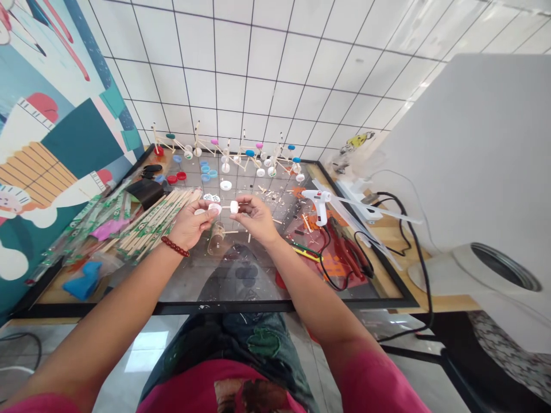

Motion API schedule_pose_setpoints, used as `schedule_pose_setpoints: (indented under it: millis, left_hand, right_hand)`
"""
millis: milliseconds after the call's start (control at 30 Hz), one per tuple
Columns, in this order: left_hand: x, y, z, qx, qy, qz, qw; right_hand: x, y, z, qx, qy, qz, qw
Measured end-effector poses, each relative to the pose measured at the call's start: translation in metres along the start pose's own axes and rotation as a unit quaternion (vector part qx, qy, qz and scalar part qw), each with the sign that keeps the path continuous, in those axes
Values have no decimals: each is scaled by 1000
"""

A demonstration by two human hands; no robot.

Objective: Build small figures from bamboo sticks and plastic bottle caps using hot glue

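Between my hands, over the middle of the glass-topped table, is a short wooden stick (pixel 226 207) with a white bottle cap at each end. My left hand (pixel 193 225) pinches the left bottle cap (pixel 214 209). The right bottle cap (pixel 233 207) is held between the thumb and fingers of my right hand (pixel 257 219). Just beyond them lie more white caps (pixel 225 185) on the glass. A clear cup-like piece (pixel 216 240) is below my hands. I cannot tell how firmly the stick is fixed to the caps.
Stick models with coloured caps (pixel 249 154) line the tiled wall. Wrapped chopsticks (pixel 159 223) pile up at left, near red caps (pixel 176 178) and blue caps (pixel 208 171). To the right are a white glue gun (pixel 317 202), its cord, a box cutter (pixel 306 251) and red-handled pliers (pixel 344 252).
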State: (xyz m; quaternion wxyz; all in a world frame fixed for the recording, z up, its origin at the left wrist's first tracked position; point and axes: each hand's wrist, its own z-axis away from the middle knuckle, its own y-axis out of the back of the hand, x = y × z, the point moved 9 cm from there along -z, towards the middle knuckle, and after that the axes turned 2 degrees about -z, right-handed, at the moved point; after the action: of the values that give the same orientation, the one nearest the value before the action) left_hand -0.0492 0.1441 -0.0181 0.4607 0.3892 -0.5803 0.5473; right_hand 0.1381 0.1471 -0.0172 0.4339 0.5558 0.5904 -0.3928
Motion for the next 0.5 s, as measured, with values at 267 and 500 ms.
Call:
schedule_pose_setpoints:
  millis: [267,500]
  left_hand:
    - [16,10,6,83,-128,-192,969]
    - [18,10,6,75,-136,-176,972]
  right_hand:
    - [-1,-7,2,-21,8,-6,1000]
    - [2,-10,3,-38,-13,-18,999]
